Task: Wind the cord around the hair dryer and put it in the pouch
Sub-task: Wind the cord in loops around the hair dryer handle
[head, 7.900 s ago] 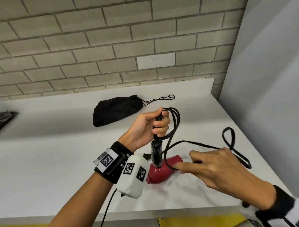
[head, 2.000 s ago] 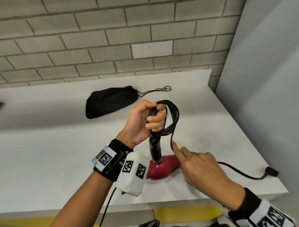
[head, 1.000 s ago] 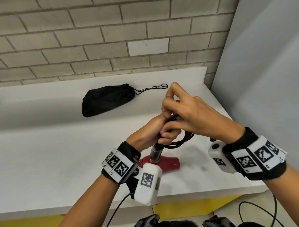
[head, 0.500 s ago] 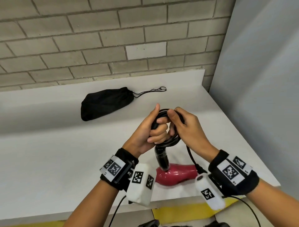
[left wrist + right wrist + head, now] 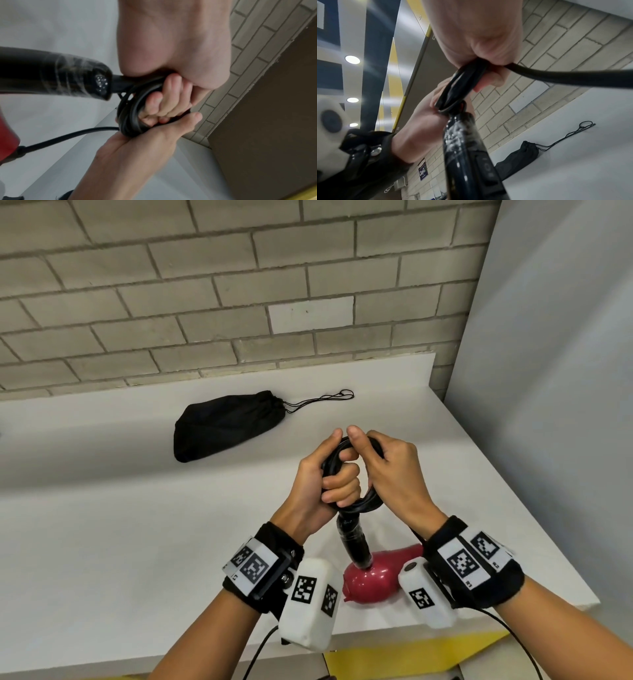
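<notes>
The hair dryer's red body (image 5: 373,580) rests on the white counter (image 5: 102,542), its black handle (image 5: 354,546) pointing up. My left hand (image 5: 337,484) grips the black cord coil (image 5: 366,503) bunched just above the handle's end. From the right, my right hand (image 5: 376,460) grips the same coil, thumb over its top. In the left wrist view the coil (image 5: 132,115) wraps round my left fingers (image 5: 164,102), and a loose cord tail (image 5: 68,136) runs off toward the red body. The right wrist view shows that tail (image 5: 573,78) leaving my right fist. The black drawstring pouch (image 5: 226,424) lies behind, apart.
A brick wall (image 5: 239,285) backs the counter and a grey panel (image 5: 548,405) closes its right side. The counter's front edge runs just under my wrists. The pouch's drawstring (image 5: 322,400) trails to the right along the back.
The loose cord that lay on the counter is now gathered into the coil. My right hand has come round from over the coil to grip its right side, thumb on top.
</notes>
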The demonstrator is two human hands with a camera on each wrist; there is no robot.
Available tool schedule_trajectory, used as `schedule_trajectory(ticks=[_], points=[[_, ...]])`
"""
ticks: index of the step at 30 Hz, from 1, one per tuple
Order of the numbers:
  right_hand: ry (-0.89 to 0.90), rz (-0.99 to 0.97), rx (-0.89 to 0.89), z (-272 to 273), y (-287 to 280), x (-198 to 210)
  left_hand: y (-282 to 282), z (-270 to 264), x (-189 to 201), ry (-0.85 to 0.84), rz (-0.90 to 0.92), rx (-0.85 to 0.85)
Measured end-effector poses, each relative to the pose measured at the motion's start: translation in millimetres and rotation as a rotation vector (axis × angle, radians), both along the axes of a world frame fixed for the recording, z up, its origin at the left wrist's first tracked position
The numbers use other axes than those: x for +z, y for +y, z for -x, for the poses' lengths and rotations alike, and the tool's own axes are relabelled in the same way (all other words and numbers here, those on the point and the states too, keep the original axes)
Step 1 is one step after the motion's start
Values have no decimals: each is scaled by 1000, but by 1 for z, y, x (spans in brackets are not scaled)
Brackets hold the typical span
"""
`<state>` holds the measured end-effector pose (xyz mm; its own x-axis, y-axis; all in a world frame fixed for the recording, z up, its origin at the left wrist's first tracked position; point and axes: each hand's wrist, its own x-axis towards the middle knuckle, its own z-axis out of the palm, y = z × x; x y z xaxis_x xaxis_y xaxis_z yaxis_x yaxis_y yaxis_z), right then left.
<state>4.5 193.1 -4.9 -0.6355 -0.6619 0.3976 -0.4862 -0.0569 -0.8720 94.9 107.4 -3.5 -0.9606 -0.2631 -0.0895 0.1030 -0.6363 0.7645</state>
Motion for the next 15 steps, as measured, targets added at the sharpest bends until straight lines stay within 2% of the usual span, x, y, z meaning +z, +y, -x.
schedule_trajectory(ticks=[3, 9, 12, 15], points=[[15, -76, 86, 4, 4, 3, 0, 1, 0, -29, 22, 65], [3, -227, 278, 24, 37, 1, -1, 1, 1, -5, -24, -32], [61, -280, 294, 42, 60, -22, -8, -1, 0, 8, -79, -36], [151, -340, 213, 66, 92, -50, -21, -7, -2, 35, -129, -2]])
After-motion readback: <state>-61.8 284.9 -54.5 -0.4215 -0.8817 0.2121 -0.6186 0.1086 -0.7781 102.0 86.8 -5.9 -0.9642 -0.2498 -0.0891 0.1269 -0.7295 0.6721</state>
